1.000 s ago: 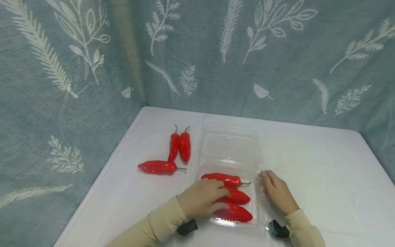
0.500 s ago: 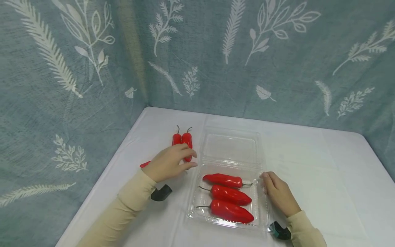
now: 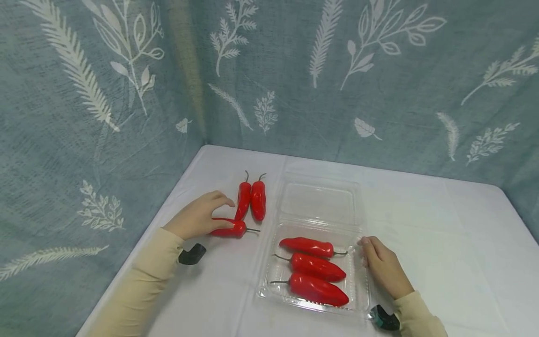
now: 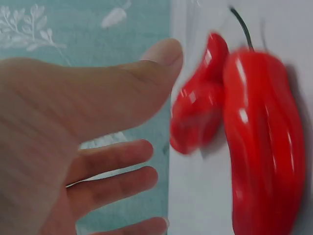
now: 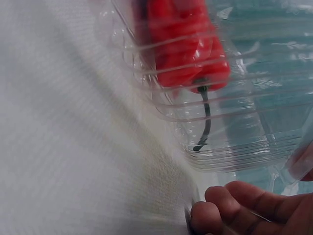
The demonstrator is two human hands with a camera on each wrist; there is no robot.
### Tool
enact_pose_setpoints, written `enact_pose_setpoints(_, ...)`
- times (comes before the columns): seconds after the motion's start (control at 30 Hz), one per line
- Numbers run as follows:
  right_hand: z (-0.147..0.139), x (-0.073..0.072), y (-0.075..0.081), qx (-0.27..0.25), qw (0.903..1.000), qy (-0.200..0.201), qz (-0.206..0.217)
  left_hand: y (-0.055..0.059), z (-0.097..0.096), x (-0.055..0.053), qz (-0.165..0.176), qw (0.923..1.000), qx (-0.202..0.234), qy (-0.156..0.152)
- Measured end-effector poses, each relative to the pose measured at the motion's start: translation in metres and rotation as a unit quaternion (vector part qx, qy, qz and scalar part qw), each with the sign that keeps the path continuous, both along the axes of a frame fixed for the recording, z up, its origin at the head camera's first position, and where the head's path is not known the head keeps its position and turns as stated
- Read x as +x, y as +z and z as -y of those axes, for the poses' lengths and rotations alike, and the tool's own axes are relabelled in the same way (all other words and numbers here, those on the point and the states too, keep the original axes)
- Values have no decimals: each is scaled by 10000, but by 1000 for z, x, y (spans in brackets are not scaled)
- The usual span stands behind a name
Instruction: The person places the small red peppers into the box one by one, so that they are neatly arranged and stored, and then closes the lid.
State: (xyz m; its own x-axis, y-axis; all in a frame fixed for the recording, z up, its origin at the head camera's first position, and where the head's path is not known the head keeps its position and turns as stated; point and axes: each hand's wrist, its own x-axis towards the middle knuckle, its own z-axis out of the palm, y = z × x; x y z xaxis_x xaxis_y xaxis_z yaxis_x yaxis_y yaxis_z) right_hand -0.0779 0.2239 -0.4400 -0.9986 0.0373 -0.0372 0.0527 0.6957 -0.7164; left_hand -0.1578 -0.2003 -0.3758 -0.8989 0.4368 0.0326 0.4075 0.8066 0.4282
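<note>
Over the red pepper (image 3: 238, 229) that lies crosswise at the left, my left hand (image 3: 195, 217) hovers with thumb and fingers spread. The left wrist view has the thumb (image 4: 161, 56) and fingers apart from the red peppers (image 4: 264, 142). My right hand (image 3: 385, 267) pinches the right rim of a clear plastic clamshell container (image 3: 263, 281). In the right wrist view its fingers (image 5: 225, 203) are curled below that edge. Inside the container, three red peppers (image 3: 317, 267) lie side by side, the top one's stem pointing right and the other two stems left.
Two more red peppers (image 3: 258, 201) lie together behind the crosswise one, stems away from me. The container's lid (image 3: 317, 200) is folded back flat on the white table (image 3: 438, 224). A patterned teal cloth (image 3: 294, 117) stands behind and at the left.
My left hand has left the peppers in the container and moved left to the crosswise pepper, its fingers holding nothing. My right hand has stayed at the container's rim.
</note>
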Motion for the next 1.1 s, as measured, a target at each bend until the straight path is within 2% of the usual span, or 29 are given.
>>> enact_pose_setpoints(0.2, 0, 0, 0, 22, 10000, -12, 48, -15, 17, -4, 408, 9984, -121, 366)
enact_pose_setpoints(0.37, 0, 0, -1, 6, 10000, -16, 78, -28, 25, -4, 673, 9967, -196, 418)
enact_pose_setpoints(0.5, 2, 0, 1, 6, 9999, -25, 134, -32, 28, -2, 617, 9968, -224, 452)
enact_pose_setpoints(0.77, 2, 0, 3, 21, 9999, -43, 128, -33, 29, 1, 585, 9969, -101, 510)
enact_pose_setpoints(1.1, 1, 2, 2, 28, 9999, -101, 95, -36, 27, -1, 400, 9983, -178, 379)
